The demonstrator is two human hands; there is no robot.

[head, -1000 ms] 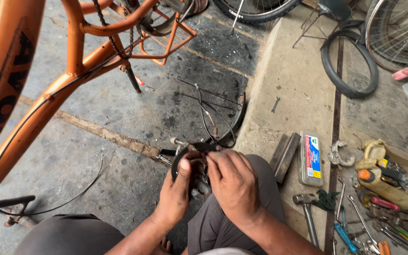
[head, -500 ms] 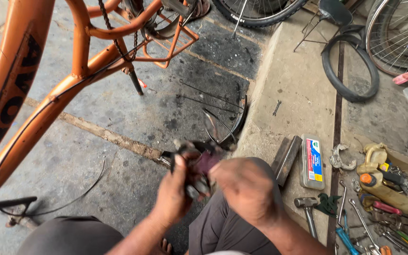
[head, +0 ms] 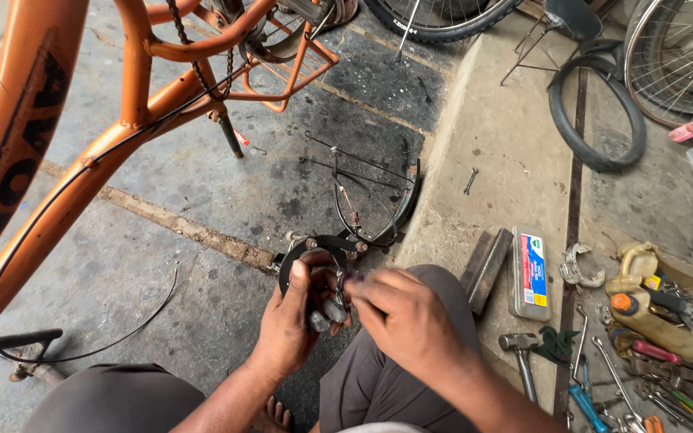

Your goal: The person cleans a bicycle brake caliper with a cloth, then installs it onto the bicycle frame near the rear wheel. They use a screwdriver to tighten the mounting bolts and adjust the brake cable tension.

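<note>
1. Holding a black brake caliper (head: pixel 318 265) upright, the left hand (head: pixel 294 321) has its grip clenched round the lower part of the arch, thumb laid up along the left arm of it.
2. The right hand (head: pixel 403 317) meets the caliper from the right; its fingertips (head: pixel 354 285) are pinched on a small part at the caliper's middle. What that part is cannot be told, as the fingers cover it.
3. Key relation: the caliper lies directly left of the right grip and touching it, with the curved arch rising away from the person and the open ends pointing down into the left palm. Both hands are in contact; the left carries the weight, the right works the centre.
4. Location: the caliper is held above the concrete floor (head: pixel 162 265), over the person's knees, just short of a loose black mudguard with wire stays (head: pixel 378 200) lying on the floor beyond it.
5. Surroundings: an orange bicycle frame (head: pixel 58 184) stands at the left edge of the floor; a hammer (head: pixel 519 353) and scattered hand tools (head: pixel 651 377) lie at the right edge, well apart from both hands.
</note>
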